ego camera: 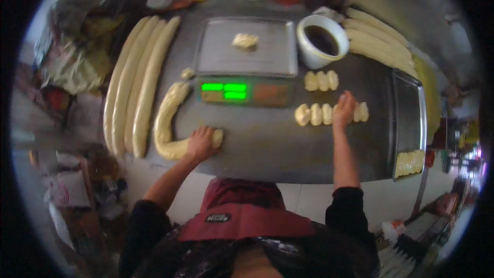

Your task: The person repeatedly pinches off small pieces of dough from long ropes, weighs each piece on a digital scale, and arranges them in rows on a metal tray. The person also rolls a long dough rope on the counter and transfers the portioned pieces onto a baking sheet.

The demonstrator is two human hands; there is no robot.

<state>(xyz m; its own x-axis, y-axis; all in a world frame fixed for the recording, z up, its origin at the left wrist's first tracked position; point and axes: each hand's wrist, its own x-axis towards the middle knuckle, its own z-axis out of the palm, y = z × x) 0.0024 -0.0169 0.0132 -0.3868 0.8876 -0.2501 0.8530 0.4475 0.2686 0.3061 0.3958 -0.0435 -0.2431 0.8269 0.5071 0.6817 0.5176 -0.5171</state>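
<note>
My left hand (201,143) lies around a curved rope of dough (165,123) near its right end, which sticks out past the fingers. My right hand (344,110) is on a row of small dough pieces (316,115), covering part of it; whether it grips one is hidden. Above that row sits a shorter group of dough pieces (321,81). On the metal pan of a digital scale (247,67) rests another small dough portion (245,40); its green display is lit. A small dough lump (187,73) lies by the scale's left corner.
Several long dough ropes (133,92) lie at the left, more (378,42) at the back right. A white tub of dark liquid (322,40) stands right of the scale. A metal tray (422,123) at the right edge holds a dough block (410,163).
</note>
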